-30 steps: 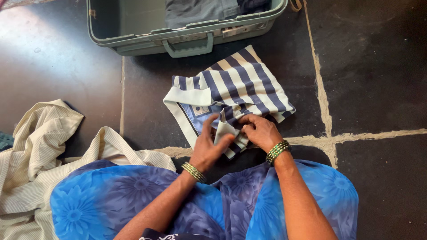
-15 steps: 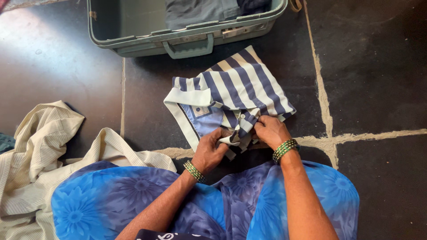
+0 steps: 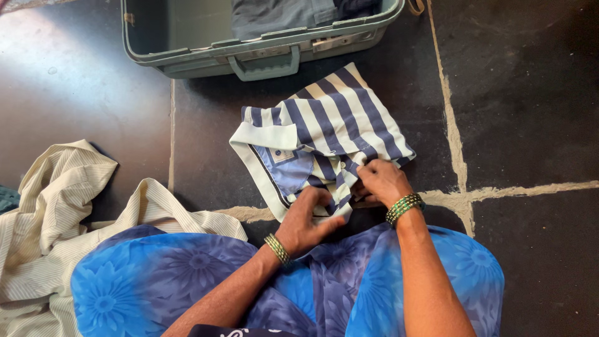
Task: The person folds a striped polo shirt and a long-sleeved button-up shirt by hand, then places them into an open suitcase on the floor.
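A folded polo shirt (image 3: 340,128) with navy and cream stripes and a pale collar lies on the dark stone floor in front of me. My left hand (image 3: 307,221) presses down on the shirt's near edge, fingers bent over the fabric. My right hand (image 3: 382,181) pinches the striped cloth just right of the button placket. Both wrists carry green bangles. My blue flowered garment (image 3: 187,281) fills the lower part of the view.
An open grey-green suitcase (image 3: 265,53) with dark folded clothes inside stands just beyond the shirt. A crumpled cream pinstriped garment (image 3: 56,212) lies at my left. Pale mortar lines (image 3: 452,140) cross the dark floor on the right.
My left hand has moved down and flattened onto the shirt's near edge. My right hand has shifted slightly right, still pinching the fabric. The raised fold has been laid down.
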